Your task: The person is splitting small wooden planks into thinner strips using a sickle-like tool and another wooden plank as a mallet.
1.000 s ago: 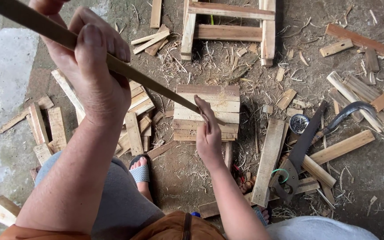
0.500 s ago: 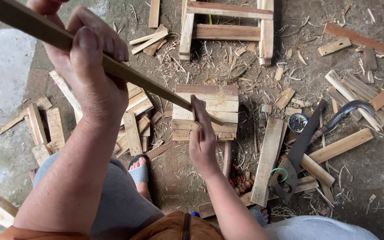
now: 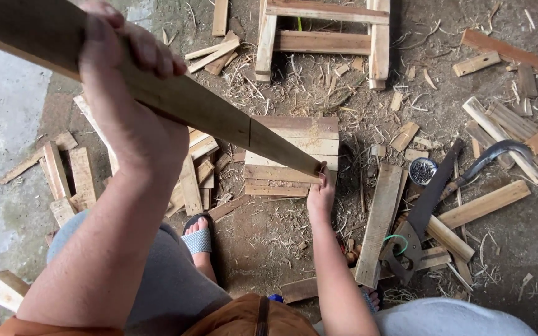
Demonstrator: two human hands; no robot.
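– What does the left hand (image 3: 133, 115) hold?
– It is closed around a long plank (image 3: 175, 99), high and near the camera.
– And the right hand (image 3: 320, 196)?
– Its fingers pinch the plank's low end, just over the wooden block (image 3: 294, 155) on the ground.

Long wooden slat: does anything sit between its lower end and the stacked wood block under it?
Nothing visible does. The long wooden slat, gripped high by the left hand, runs down to the stacked wood block, where the right hand steadies its tip. Whether the tip touches the block cannot be told.
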